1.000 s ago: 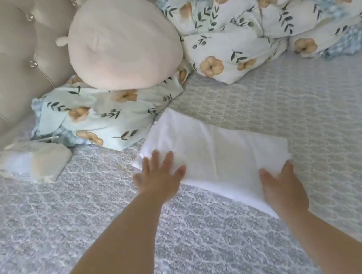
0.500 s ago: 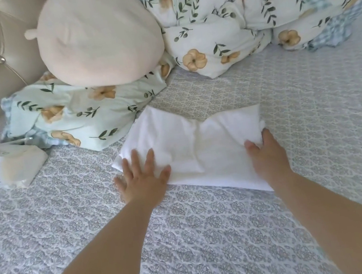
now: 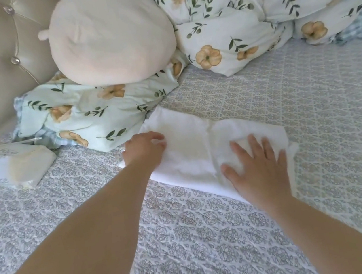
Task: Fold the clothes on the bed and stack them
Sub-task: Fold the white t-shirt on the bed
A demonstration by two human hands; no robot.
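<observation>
A folded white garment (image 3: 191, 149) is laid on the bed (image 3: 313, 117). Its 3 o'clock half is pressed by the right hand (image 3: 259, 169), fingers spread; its 9 o'clock edge is gripped by the left hand (image 3: 143, 148), fingers curled.

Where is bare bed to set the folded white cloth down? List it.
Free: the patterned grey bedspread right of the folded white cloth, below the bunched floral duvet; also the near stretch between the forearms. Crowded: the left, where the floral pillow, round cream cushion and soft tissue pack sit by the headboard.
</observation>
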